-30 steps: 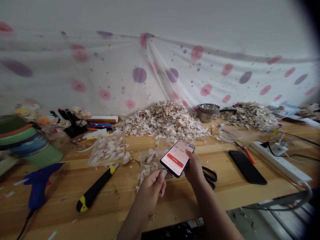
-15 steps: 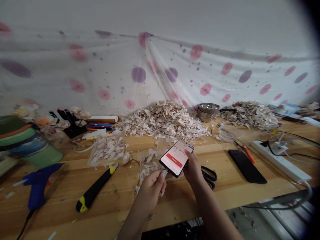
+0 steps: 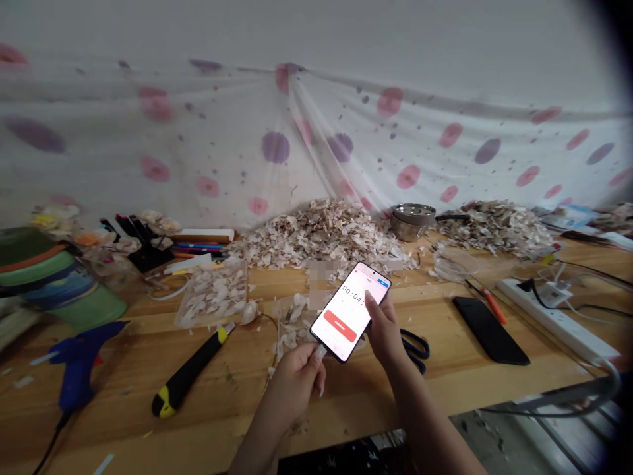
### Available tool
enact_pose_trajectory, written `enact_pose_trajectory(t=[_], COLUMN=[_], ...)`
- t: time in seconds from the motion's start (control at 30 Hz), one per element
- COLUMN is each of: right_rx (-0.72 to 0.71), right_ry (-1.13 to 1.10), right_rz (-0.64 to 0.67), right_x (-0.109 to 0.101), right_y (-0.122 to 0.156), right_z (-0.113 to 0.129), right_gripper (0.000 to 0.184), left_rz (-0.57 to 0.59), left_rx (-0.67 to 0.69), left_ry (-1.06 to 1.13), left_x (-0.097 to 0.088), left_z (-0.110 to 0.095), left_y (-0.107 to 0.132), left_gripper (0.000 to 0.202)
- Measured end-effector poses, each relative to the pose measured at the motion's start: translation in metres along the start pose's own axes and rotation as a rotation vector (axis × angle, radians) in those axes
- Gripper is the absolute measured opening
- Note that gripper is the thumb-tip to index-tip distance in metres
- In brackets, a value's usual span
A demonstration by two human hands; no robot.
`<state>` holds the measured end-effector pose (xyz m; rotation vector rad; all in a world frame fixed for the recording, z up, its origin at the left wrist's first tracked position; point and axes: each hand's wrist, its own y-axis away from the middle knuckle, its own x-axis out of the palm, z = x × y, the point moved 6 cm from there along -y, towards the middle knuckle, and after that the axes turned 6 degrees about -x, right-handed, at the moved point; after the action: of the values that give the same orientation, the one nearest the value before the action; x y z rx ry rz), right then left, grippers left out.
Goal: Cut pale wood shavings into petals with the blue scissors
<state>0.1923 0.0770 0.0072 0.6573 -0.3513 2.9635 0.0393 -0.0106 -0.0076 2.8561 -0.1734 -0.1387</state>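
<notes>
A lit smartphone (image 3: 350, 310) showing a timer and a red button lies tilted in my right hand (image 3: 386, 328). That hand is closed around the phone's right side, the thumb over the screen. My left hand (image 3: 300, 375) is closed in a pinch at the phone's lower left corner. A small pale bit shows at its fingertips; whether it is a nail or a plug I cannot tell. Behind the phone, partly hidden, sits a clear tray (image 3: 291, 316) of pale petal-like flakes. Scissors with dark handles (image 3: 416, 349) lie just right of my right wrist.
A utility knife (image 3: 190, 373) and a blue glue gun (image 3: 79, 359) lie left. Behind are a large flake heap (image 3: 321, 231), a second flake tray (image 3: 212, 293) and a metal tin (image 3: 412, 223). Right are a black phone (image 3: 489, 330) and a white power strip (image 3: 558, 320).
The phone has tipped to face me more, and its screen looks brighter and larger. My left hand has shifted slightly down with the phone's lower corner.
</notes>
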Motion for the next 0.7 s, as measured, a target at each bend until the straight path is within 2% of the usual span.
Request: enact_pose_trajectory(t=[0.2,0.33,0.47,0.53,0.6,0.7], right_rx=[0.012,0.046,0.110,0.149,0.162,0.133], right_ry=[0.027,0.003,0.011,0.003,-0.013,0.006], right_rz=[0.009,0.038,0.068,0.090,0.127,0.201], right_x=[0.007,0.008,0.010,0.014,0.022,0.039], right_y=[0.009,0.014,0.019,0.023,0.029,0.040], right_z=[-0.007,-0.011,-0.011,-0.011,-0.010,-0.008], right_gripper=[0.050,0.051,0.048,0.049,0.052,0.051], left_rz=[-0.050,0.094,0.173,0.134,0.038,-0.099], left_rx=[-0.030,-0.073,-0.118,-0.140,-0.126,-0.102], left_ry=[0.054,0.095,0.273,0.413,0.522,0.533], left_x=[-0.009,-0.007,-0.010,-0.016,-0.024,-0.033], left_z=[0.007,0.011,0.015,0.016,0.016,0.017], left_y=[0.003,0.010,0.020,0.023,0.025,0.028], left_gripper=[0.054,0.059,0.057,0.057,0.059,0.058])
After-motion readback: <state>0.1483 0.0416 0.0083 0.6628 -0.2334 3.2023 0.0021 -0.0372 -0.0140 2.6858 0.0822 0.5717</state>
